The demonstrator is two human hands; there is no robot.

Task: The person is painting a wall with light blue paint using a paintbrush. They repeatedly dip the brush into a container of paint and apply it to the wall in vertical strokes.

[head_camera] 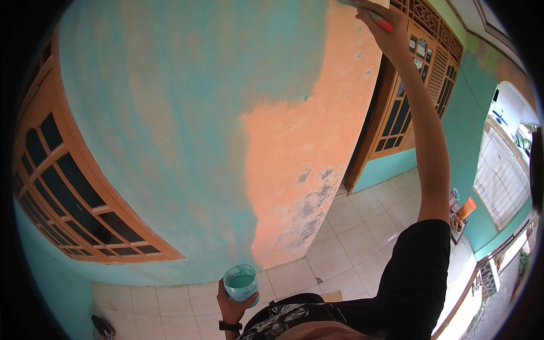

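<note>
Low in the view, my left hand (233, 309) grips a clear plastic container (250, 284) with teal paint (240, 281) inside. My right hand (390, 32) is raised to the top edge, fingers around a paintbrush (384, 25) with a red handle end. The brush head is mostly cut off by the frame, so whether it touches the wall cannot be told. Before me, the wall carries streaky teal paint (182, 127) on its left and upper part. An orange area (293, 144) runs down its right side, with a grey, flaking patch (312, 212) near the bottom.
A wood-framed window (80, 195) is at left. Past the wall's right edge stand a dark doorway (369, 123) and a wooden window (399, 114). Pale tiles (340, 272) cover the floor. A dark shoe-like object (102, 326) lies lower left; an orange-lidded container (466, 208) stands at right.
</note>
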